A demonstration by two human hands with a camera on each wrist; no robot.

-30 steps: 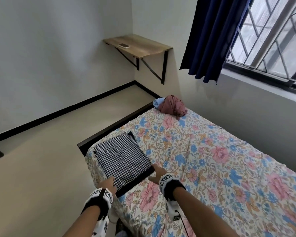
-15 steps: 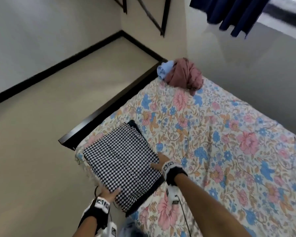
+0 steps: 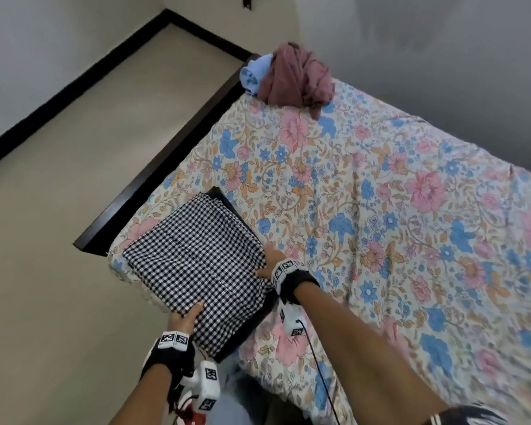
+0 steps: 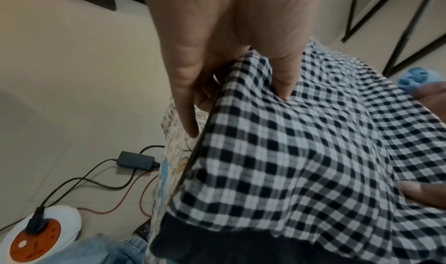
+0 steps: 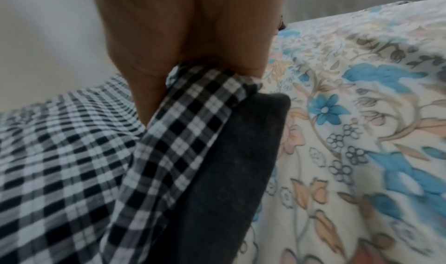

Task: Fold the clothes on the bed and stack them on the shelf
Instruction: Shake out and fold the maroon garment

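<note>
Head view. Taking up the folded black-and-white checked cotton garment [image 3: 193, 262], stacked on a folded dark grey garment [image 3: 242, 332], at the near left corner of the floral-sheeted bed [image 3: 380, 210]. Clamping with the left grip [image 3: 184, 317] at the near edge and the right grip [image 3: 269, 265] at the right edge. Leaving a crumpled maroon garment [image 3: 298, 78] and a crumpled light-blue garment [image 3: 253, 73] unfolded at the far corner, well apart from the stack. Not showing the shelf top here.

Recommended for the lift: sliding the fingers fully beneath the lowest layer, raising both sides level, and keeping the thumbs pressing down to stop the folds from opening.

Left wrist view. Pinching the checked garment [image 4: 289, 163] with the left grip [image 4: 217, 39]: pressing the thumb [image 4: 284, 73] on top and curling most fingers under the edge, with one finger extended along the side. Closing on the cloth, not spreading apart. Also showing the other grip's fingertips [image 4: 422, 193] on the fabric, and a white-and-orange power strip [image 4: 41, 228] on the floor below.

Right wrist view. Closing the right grip [image 5: 181, 39] on the edge of the checked garment [image 5: 60, 163], thumb above, fingers reaching down beside the dark grey garment [image 5: 229, 172]. Not showing whether the fingers are passing under that lower layer.
</note>
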